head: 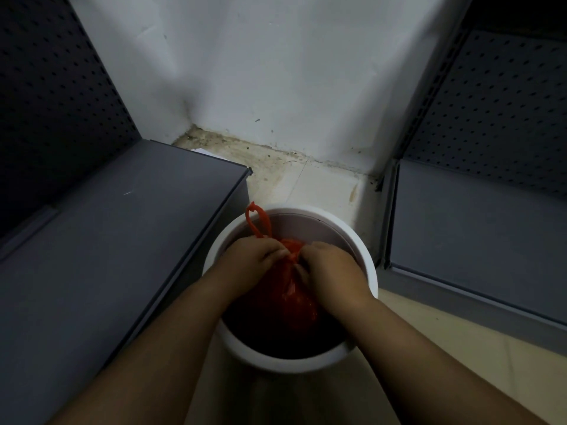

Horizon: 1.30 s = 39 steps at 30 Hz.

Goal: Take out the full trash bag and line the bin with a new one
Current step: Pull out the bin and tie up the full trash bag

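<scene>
A round white bin (366, 262) stands on the floor in a corner. Inside it sits a red plastic trash bag (294, 299), gathered at its top. My left hand (248, 260) and my right hand (333, 265) are both over the bin's mouth, fingers curled round the bunched neck of the bag between them. One red handle loop (257, 222) sticks up from behind my left hand, over the bin's far rim. The bag's lower part lies in the bin's dark inside.
A grey shelf base (122, 228) with a perforated back panel stands close on the left. Another grey shelf (478, 234) stands on the right. A white wall (276, 72) and a stained tile floor (306, 182) lie behind the bin.
</scene>
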Motion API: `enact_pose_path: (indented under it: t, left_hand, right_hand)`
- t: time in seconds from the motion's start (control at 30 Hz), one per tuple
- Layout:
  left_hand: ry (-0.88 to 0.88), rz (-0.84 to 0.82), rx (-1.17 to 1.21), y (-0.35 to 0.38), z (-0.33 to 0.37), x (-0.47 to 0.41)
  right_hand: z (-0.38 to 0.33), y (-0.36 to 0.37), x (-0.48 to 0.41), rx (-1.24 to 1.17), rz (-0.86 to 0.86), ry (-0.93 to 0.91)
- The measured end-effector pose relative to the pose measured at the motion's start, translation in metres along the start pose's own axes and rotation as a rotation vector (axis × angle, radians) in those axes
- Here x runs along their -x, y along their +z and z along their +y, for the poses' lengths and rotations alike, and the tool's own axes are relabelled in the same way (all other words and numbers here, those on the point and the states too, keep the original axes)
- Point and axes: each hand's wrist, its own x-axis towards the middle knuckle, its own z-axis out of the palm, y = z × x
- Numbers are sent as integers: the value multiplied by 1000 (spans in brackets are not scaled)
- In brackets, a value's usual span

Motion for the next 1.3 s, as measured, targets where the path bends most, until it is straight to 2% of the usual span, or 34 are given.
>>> enact_pose_path:
  t: [0.1,0.2,0.37,0.43,0.53,0.67,0.73,0.8,0.9,1.0,1.1,1.23,1.3]
  left_hand:
    - [14,66,-61,2,-7,2]
    - [-135,164,215,3,-2,6]
    - [-139,231,-1,6,-15,8]
    - [-169,265,-17,7,-20,7]
    - [-120,279,-76,9,-18,6]
    - [-340,352,180,5,-11,3]
    - [-363,359,170,5,-6,3]
    - [-280,343,65,4,-2,7]
    - [-88,295,-216,4,-5,12]
    - [-76,235,-202,1,-15,8]
    - [-74,203,-198,0,-24,6]
    - [-26,216,-217,0,-21,4]
    - [-45,254,-152,-1,-16,6]
  right_hand:
    - [0,3,3,63,12,-31]
    - [-1,5,6,108,17,-44]
    - [2,5,9,155,-45,29]
    - [2,4,10,160,-69,58]
    - [4,6,10,163,-92,89]
    - [7,9,12,160,-127,112]
    - [8,10,11,152,-139,120]
    - [10,10,11,145,-149,133]
    - [13,9,9,136,-195,152]
    - [15,2,3,107,-235,151]
    - [9,-2,-3,40,-158,103]
    - [-4,10,-6,45,-167,60]
    - [-7,14,-7,33,-150,71]
